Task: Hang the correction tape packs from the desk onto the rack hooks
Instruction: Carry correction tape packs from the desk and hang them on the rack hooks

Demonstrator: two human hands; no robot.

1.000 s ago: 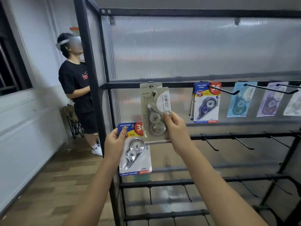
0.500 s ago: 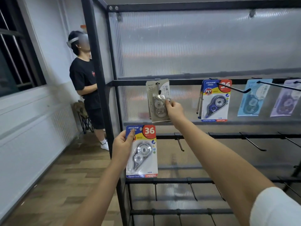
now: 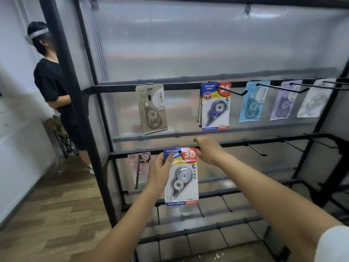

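My left hand (image 3: pixel 159 172) grips a blue, yellow and red correction tape pack (image 3: pixel 182 178) by its top left corner, holding it upright in front of the rack's second bar (image 3: pixel 264 141). My right hand (image 3: pixel 208 150) hovers beside the pack's top right corner, at that bar, fingers loosely curled and holding nothing. A beige pack (image 3: pixel 152 108) hangs on the leftmost hook of the top bar, free of any hand. Further right on the top bar hang a blue-and-red pack (image 3: pixel 215 106), a light blue pack (image 3: pixel 252 103), a purple pack (image 3: pixel 285 102) and a white pack (image 3: pixel 314 99).
Bare black hooks (image 3: pixel 255 149) stick out from the second bar and the lower bars. A pink panda pack (image 3: pixel 140 167) shows behind the translucent back panel at the left. Another person (image 3: pixel 54 87) stands left of the rack's black post (image 3: pixel 75 110) on the wooden floor.
My right hand let go of the beige pack, which now hangs on its hook, and dropped down to the second bar. My left hand raised its pack toward that bar.
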